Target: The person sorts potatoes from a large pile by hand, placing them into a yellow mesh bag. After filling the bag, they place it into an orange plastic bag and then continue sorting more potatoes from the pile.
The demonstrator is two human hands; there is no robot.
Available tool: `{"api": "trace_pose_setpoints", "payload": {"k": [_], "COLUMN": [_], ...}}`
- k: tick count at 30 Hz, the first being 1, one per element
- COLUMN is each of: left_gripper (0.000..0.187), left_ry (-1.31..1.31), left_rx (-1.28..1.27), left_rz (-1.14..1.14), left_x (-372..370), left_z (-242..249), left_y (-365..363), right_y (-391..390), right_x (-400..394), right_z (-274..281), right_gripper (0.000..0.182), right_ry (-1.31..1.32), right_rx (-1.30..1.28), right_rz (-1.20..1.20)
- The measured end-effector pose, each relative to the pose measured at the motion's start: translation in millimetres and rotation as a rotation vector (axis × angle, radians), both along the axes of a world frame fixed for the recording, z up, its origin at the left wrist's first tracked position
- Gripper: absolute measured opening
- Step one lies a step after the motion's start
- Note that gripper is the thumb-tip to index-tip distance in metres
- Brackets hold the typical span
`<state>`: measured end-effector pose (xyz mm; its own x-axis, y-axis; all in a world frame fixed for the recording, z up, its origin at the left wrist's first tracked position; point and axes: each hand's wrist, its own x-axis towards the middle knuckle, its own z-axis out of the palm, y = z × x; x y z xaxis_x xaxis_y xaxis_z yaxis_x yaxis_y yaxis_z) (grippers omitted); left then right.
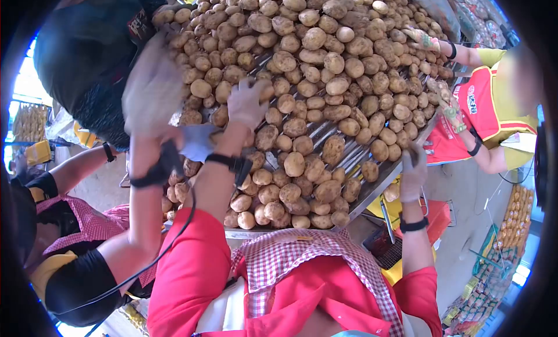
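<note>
While the left hand (pixel 247 104) lies palm-down on the heap of potatoes (pixel 314 75) left of the frame's centre, the right hand (pixel 412 174) rests lower right, at the near edge of the metal sorting tray (pixel 372 191). Both hands are gloved and wear a black wrist strap. The left grip is wide: its fingers are spread over a few potatoes and touch them without closing on any. The right fingers curl at the tray's rim, but I cannot tell whether they hold anything.

The work in hand looks like picking through the potatoes, at the stage of feeling over the pile with nothing yet lifted. Taking one up would call for the spread fingers to narrow round a single potato and free it from those pressed against it.

The potatoes cover the tray from the centre to the top of the frame, thinning toward the lower edge, where the bare slats (pixel 325 130) show. They are oval and lie every way, with no common direction. One clear potato (pixel 333 148) just right of centre has its long axis running nearly up and down the frame. Those under the left fingers are too covered to judge.

A co-worker's bare arm (pixel 145 209) rises at the left, its hand blurred. Another co-worker's patterned gloves (pixel 424 39) reach in from the upper right.
</note>
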<state>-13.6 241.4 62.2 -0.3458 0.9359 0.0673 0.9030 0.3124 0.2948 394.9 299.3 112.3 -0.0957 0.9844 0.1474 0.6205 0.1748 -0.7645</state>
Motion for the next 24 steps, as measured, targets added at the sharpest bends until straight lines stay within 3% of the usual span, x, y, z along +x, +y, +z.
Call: {"api": "trace_pose_setpoints", "payload": {"k": [3,5,8,10,11,12,13,14,16,17,18,19,20,21,23,24], "left_gripper": [0.055,0.055,0.055,0.058,0.058,0.06,0.062,0.062,0.067,0.057,0.057,0.046,0.036,0.024,0.03,0.035], "left_ry": [-0.05,-0.357,-0.25,-0.512,-0.513,-0.737,-0.959,-0.958,-1.829,-2.01,-2.008,-1.259,-0.506,-0.945,-1.023,-0.926], "left_rx": [0.062,0.121,0.115,0.075,0.071,0.18,0.3,0.306,0.412,0.496,0.505,0.501,0.435,0.386,0.065,0.071], "left_rz": [-0.093,-0.007,0.034,-0.001,0.009,0.104,0.196,0.196,0.487,0.442,0.451,0.201,-0.03,0.169,0.4,0.324], "left_x": [9.2,20.0,33.0,37.1,42.9,46.5,45.5,41.8,38.4,34.1,28.2,21.6,15.1,16.5,0.1,-2.6], "left_z": [-8.0,-2.7,1.2,11.6,11.6,11.5,10.3,14.7,36.3,41.0,43.6,45.7,50.9,66.8,73.4,69.2], "left_y": [-29.9,-56.8,-103.5,-124.6,-135.7,-143.2,-142.8,-138.4,-134.3,-124.6,-113.4,-102.4,-91.2,-74.4,-22.7,2.7], "right_y": [41.5,72.0,117.8,135.6,127.6,116.7,97.3,71.8,23.9,28.8,37.1,46.6,68.6,90.7,133.9,145.2], "right_x": [-62.7,-108.6,-165.2,-192.3,-201.3,-209.7,-216.2,-219.9,-225.3,-228.6,-231.3,-233.5,-233.6,-237.3,-241.8,-241.5], "right_z": [-10.3,-12.0,-25.7,-40.2,-41.8,-43.9,-31.2,-18.0,-23.1,-22.6,-19.4,-16.7,-16.9,-18.6,-33.6,-37.8], "right_gripper": [0.039,0.043,0.047,0.048,0.046,0.045,0.04,0.036,0.03,0.03,0.028,0.027,0.027,0.03,0.033,0.036], "right_ry": [-0.13,-0.111,-0.111,-0.207,-0.183,-0.157,-0.267,-0.381,-0.279,-0.28,-0.187,-0.091,-0.165,-0.303,-0.388,-0.482], "right_rx": [0.12,0.212,0.273,0.276,0.298,0.321,0.303,0.283,0.1,0.101,0.209,0.309,0.451,0.5,0.493,0.492], "right_rz": [0.193,0.35,0.378,0.293,0.338,0.377,0.567,0.758,0.917,0.925,0.851,0.776,0.62,0.508,0.563,0.612]}}
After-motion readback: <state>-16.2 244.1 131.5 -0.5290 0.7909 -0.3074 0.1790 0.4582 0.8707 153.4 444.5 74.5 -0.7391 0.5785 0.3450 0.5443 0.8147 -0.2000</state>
